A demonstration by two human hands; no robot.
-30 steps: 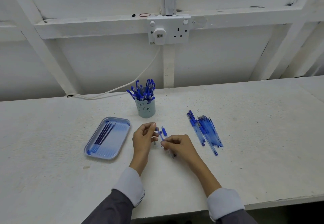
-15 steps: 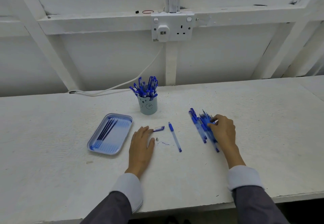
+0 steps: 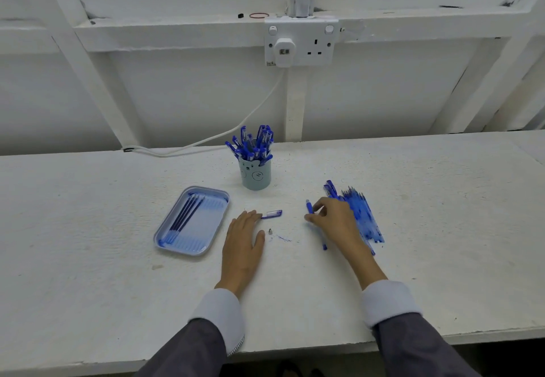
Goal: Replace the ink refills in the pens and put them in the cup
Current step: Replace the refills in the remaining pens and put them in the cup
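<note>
A pale blue bear-face cup (image 3: 256, 174) stands at the middle back with several blue pens (image 3: 253, 143) upright in it. My left hand (image 3: 243, 247) lies flat on the table, palm down, holding nothing. Its fingertips touch a clear pen cap (image 3: 274, 213). A tiny metal pen tip (image 3: 269, 231) lies just right of the thumb. My right hand (image 3: 336, 223) pinches the blue grip end of a pen barrel (image 3: 309, 208) between thumb and forefinger. The barrel's lower end (image 3: 324, 246) rests on the table. A pile of blue refills (image 3: 364, 217) lies partly hidden behind that hand.
A blue-grey tray (image 3: 206, 247) left of my left hand holds a few dark refills (image 3: 185, 214). A blue ink scribble (image 3: 283, 238) marks the table between my hands. A white cable (image 3: 206, 140) runs along the back edge from a wall socket (image 3: 299, 43).
A second ago both hands held pen parts together. They set the parts down, and my right hand went to the refill pile, then came back left onto the pen barrel. The left hand lies flat.
</note>
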